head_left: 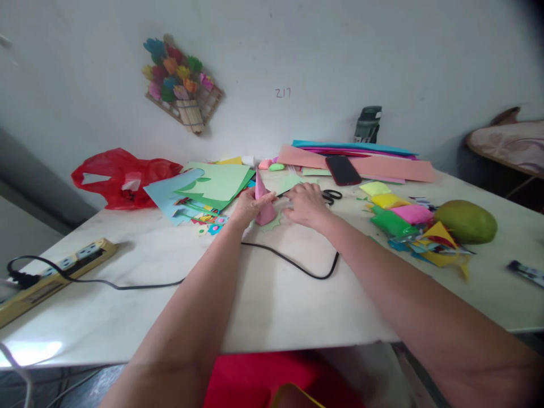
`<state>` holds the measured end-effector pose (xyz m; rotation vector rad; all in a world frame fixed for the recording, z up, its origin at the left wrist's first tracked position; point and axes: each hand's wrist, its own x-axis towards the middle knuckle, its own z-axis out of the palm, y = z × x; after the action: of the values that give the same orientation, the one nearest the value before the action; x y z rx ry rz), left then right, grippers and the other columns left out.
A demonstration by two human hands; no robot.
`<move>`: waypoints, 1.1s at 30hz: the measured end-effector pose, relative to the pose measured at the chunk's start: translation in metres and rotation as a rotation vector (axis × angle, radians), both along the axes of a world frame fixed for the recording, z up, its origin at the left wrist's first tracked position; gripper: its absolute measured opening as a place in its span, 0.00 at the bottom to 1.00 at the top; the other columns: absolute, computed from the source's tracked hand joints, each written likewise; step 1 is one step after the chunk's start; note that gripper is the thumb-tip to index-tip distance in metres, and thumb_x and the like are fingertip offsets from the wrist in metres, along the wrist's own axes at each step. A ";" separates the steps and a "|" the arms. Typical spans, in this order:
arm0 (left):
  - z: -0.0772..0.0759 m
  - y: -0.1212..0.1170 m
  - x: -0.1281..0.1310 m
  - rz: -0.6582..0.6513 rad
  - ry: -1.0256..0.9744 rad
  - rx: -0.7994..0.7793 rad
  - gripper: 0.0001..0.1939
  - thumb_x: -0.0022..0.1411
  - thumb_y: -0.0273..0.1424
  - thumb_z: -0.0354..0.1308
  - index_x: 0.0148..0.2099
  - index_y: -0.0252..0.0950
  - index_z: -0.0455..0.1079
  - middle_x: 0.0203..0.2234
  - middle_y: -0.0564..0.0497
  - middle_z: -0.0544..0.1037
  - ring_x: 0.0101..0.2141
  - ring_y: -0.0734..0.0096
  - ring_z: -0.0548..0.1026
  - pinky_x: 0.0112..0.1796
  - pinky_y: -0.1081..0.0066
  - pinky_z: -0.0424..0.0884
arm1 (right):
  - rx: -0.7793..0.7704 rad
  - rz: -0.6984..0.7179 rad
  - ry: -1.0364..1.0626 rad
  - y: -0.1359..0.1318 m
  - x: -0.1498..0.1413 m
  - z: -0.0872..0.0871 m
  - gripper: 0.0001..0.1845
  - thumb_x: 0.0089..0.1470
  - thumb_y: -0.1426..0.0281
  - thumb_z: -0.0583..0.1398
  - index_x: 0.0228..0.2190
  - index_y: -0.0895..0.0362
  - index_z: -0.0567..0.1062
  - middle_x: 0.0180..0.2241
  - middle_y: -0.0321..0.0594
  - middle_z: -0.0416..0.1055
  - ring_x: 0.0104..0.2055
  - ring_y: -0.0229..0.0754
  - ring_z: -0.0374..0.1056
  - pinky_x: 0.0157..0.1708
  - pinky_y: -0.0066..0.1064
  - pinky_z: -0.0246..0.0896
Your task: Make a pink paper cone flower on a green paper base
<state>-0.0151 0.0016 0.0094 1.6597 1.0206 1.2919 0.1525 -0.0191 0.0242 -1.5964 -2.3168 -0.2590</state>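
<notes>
A pink paper cone (264, 207) stands upright at mid-table, its tip pointing up. My left hand (249, 207) is closed around its left side, thumb across the front. Under and beside the cone's base shows a light green paper piece with a jagged edge (272, 224). My right hand (308, 205) is just to the right, low over the table, its fingers bent and apart; nothing shows in them. Black scissors (332, 196) lie behind that hand, which hides their middle. A thin dark piece (283, 194) pokes out between the two hands; I cannot tell whether it belongs to the scissors.
A black cord (293, 263) runs beneath my forearms from a power strip (72, 272). Left are green sheets (216, 180) and a red plastic bag (121, 175). Right are a phone (342, 170), coloured clay packs (389, 201), paper scraps (442, 249) and a green fruit (466, 221).
</notes>
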 end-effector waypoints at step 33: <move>-0.007 0.009 -0.002 0.129 0.080 0.042 0.18 0.44 0.43 0.61 0.30 0.33 0.67 0.21 0.53 0.69 0.24 0.73 0.68 0.25 0.75 0.63 | -0.085 0.131 0.192 0.016 -0.027 -0.014 0.17 0.42 0.56 0.56 0.28 0.53 0.76 0.32 0.40 0.72 0.44 0.49 0.59 0.46 0.42 0.41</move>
<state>-0.0168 0.0104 0.0021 1.7128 1.1722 1.3476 0.1252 -0.0026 0.0097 -1.4302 -2.2965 0.0227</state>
